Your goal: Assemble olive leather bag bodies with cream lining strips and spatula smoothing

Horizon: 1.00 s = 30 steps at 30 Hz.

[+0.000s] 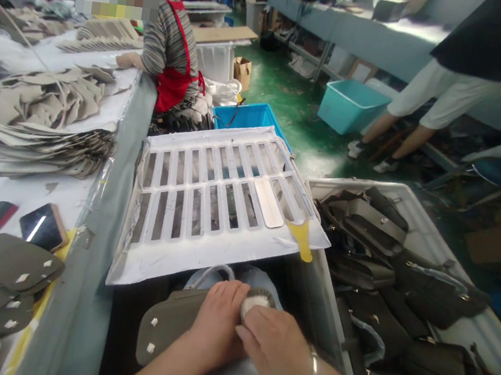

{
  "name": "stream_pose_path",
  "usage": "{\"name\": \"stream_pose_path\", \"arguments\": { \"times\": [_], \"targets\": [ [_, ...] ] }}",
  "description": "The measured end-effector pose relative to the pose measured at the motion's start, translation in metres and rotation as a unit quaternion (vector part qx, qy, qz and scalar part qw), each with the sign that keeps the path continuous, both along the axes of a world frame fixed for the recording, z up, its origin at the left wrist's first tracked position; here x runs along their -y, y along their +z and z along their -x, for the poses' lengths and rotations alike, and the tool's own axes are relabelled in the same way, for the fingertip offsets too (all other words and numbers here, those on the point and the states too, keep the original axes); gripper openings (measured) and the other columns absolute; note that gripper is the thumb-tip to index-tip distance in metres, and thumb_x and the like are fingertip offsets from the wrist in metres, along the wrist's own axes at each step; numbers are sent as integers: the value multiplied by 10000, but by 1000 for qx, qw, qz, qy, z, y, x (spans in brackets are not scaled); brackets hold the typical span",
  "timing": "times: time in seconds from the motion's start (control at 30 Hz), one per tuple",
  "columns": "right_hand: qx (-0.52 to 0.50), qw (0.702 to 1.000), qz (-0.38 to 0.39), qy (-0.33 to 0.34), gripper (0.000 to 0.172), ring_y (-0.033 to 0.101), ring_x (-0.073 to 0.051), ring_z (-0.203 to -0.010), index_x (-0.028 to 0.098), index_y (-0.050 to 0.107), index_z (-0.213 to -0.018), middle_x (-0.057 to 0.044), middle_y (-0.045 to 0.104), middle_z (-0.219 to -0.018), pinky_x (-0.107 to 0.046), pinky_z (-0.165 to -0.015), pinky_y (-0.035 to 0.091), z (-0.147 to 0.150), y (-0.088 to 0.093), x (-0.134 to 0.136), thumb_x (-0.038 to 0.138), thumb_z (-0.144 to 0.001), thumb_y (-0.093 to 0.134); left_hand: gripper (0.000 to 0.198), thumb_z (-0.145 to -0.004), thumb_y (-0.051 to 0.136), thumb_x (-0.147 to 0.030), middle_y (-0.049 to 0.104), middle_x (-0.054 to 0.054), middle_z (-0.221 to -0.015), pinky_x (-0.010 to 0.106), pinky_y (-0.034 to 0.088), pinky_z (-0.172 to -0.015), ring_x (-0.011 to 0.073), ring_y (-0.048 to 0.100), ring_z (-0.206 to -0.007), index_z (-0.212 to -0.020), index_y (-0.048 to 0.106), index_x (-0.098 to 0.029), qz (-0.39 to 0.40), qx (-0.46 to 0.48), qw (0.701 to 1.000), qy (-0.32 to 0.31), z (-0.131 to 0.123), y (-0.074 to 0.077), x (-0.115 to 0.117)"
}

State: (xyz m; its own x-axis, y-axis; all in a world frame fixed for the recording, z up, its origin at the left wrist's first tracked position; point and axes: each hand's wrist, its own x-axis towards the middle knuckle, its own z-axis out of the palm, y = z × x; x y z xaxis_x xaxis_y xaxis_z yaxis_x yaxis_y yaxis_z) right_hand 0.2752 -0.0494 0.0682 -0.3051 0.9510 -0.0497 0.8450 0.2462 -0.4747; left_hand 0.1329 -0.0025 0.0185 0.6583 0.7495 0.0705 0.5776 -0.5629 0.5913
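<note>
- Counter (pixel 78 198) runs down the left side, white-topped, stacked with cut pieces; grey sheeting hangs off its edge.
- White bin (pixel 419 223) to the right, loaded with dark handbags (pixel 373 227), some handles wrapped in clear film.
- Slotted white panel (pixel 224 250) straight ahead, just beyond the hands: two rows of openings, a pale strip (pixel 269 203) lying across it.
- Olive-grey bag piece (pixel 170 317) is low in front of the wearer, left of centre, partly under the left forearm and hand. Looks leather-like: probably light, smooth, bendable yet firm enough to keep its rounded outline. Surface likely marks under fingernails. Best hold: broad fingers along the edge, clear of the white tabs.
- Left hand (pixel 220 314): grip folded over the piece's right end, back of hand up; fingertips hidden, pressure can't be told.
- Right hand (pixel 277 343), bangle at wrist: grip closed, thumb and fingers bunched on a dark-rimmed round part (pixel 258 299), pale in the middle. Exact nature unclear; seems soft and compressible, so pinch the rim, lightly.
- White tabs (pixel 154 322), two, near the piece's left end. Small, possibly easy to dislodge.
</note>
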Motion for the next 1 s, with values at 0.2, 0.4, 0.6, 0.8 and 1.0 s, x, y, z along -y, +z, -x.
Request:
{"name": "stream_pose_path", "arguments": {
  "times": [0.2, 0.4, 0.6, 0.8, 1.0],
  "targets": [
    [-149, 989, -15, 8, 241, 404, -104, -565, 182, 346, -618, 17, 458, -593, -251, -546, 252, 16, 1, -4, 223, -840, 428, 580, -619, 551, -252, 559, 117, -1073, 498, 299, -1013, 258, 520, -1022, -1166, 393, -141, 6, 24, 999, -21, 8, 1, -5],
    [-218, 976, 12, 23, 267, 394, -96, -570, 182, 351, -620, 27, 441, -597, -226, -556, 274, -2, 4, -4, 275, -856, 433, 701, -583, 623, -273, 535, 123, -1170, 497, 235, -1064, 259, 495, -1099, -1215, 343, -155, 29, 16, 999, -39, 11, 4, -7],
    [-109, 971, 122, -173, 344, 428, -117, -548, 186, 395, -586, 16, 466, -574, -240, -537, 286, -50, -22, 1, 382, -865, 441, 769, -485, 737, -343, 523, 89, -1150, 453, 310, -1013, 270, 464, -1071, -1164, 418, -174, 44, -7, 999, -1, 5, 10, -3],
    [-124, 958, 155, -207, 358, 449, -124, -543, 186, 449, -586, 13, 497, -561, -239, -527, 293, -51, -35, 0, 419, -857, 439, 603, -494, 706, -305, 545, 74, -1034, 406, 372, -930, 258, 479, -990, -1037, 487, -161, 39, -34, 998, 21, -3, 12, -4],
    [-96, 961, 152, -209, 335, 443, -113, -530, 176, 481, -581, 11, 509, -549, -234, -517, 271, -51, -30, -5, 375, -849, 460, 536, -511, 683, -323, 556, 62, -970, 397, 404, -861, 251, 498, -932, -990, 502, -165, 39, -56, 998, 12, -10, 14, -8]
  ]
}}
